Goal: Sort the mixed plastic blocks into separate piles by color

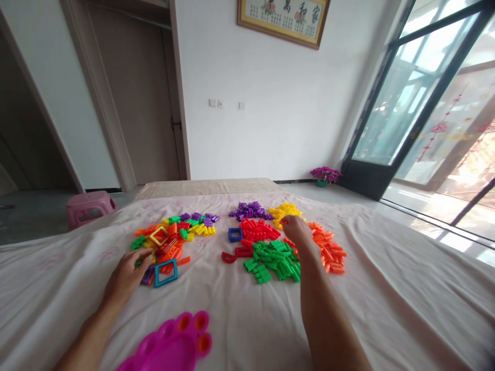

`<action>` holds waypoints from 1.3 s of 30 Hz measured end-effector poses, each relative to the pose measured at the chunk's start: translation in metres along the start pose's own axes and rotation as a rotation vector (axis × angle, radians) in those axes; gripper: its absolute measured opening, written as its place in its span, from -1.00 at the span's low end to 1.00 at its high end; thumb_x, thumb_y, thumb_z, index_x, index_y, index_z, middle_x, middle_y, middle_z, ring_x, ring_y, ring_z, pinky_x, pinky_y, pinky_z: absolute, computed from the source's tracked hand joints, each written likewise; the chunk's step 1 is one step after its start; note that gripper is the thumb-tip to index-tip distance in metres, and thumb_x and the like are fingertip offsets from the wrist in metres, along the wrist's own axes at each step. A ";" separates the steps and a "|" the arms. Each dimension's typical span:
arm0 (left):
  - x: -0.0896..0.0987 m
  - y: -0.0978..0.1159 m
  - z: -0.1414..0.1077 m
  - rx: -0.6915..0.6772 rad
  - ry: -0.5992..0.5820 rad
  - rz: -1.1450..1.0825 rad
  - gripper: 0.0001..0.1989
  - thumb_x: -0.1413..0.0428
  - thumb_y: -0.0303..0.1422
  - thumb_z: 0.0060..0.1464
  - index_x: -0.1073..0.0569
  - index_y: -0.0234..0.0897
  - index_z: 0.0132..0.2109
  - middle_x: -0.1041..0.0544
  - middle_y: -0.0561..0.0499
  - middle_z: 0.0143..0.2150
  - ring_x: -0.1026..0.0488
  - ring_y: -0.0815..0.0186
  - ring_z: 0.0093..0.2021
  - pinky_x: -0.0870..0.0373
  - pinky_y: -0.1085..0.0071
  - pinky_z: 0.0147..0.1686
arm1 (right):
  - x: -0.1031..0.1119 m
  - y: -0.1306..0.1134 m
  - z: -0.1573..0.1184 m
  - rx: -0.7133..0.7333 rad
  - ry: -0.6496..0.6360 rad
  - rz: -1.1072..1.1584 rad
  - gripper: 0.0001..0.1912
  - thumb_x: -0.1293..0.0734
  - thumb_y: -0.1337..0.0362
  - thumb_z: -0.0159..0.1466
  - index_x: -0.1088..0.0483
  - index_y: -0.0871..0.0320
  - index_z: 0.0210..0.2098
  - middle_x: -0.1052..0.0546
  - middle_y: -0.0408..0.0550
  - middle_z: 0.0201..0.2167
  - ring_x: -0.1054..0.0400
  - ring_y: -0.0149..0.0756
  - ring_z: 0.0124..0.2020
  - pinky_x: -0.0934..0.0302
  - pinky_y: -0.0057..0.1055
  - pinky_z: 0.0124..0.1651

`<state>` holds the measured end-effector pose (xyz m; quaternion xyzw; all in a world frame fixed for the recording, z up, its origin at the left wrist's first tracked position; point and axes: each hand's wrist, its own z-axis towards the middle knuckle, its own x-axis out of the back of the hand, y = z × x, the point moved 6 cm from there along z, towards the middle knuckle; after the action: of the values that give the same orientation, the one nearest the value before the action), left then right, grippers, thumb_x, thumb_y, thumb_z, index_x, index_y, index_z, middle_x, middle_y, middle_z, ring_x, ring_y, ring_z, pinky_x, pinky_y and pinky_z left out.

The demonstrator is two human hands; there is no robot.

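On the left, my left hand [134, 262] is closed on small pieces, a green and a yellow one showing at its fingers, beside a mixed pile [170, 248] of coloured plastic pieces. My right hand [296, 226] reaches over the sorted piles, its fingers pinched at the yellow pile [285, 211]; what they hold is too small to name. Around it lie a purple pile [249, 210], a red pile [258, 230], a green pile [276, 259] and an orange pile [328, 247].
A magenta paw-shaped tray [170, 350] lies at the near edge. A blue square frame [235, 235], a teal frame [166, 273] and a red half-ring [228, 257] rest on the cloth [240, 314]. A pink stool [89, 206] stands beyond the left side.
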<state>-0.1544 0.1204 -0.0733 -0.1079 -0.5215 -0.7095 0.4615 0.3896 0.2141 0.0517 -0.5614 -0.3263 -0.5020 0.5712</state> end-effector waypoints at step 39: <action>0.003 -0.011 -0.008 0.175 0.055 -0.156 -0.45 0.03 -0.09 0.21 -0.43 -0.29 0.22 -0.56 -0.16 0.16 -0.52 0.14 0.11 -0.44 0.27 0.10 | -0.096 -0.176 -0.092 0.691 0.056 0.374 -0.73 -0.27 0.35 0.37 -0.56 0.05 -0.03 -0.58 0.00 -0.12 -0.39 -0.20 -0.05 -0.22 -0.36 0.02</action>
<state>-0.1625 0.1125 -0.0817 -0.0066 -0.5755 -0.6976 0.4267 0.1793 0.1686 0.0031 -0.3721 -0.3524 -0.2650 0.8168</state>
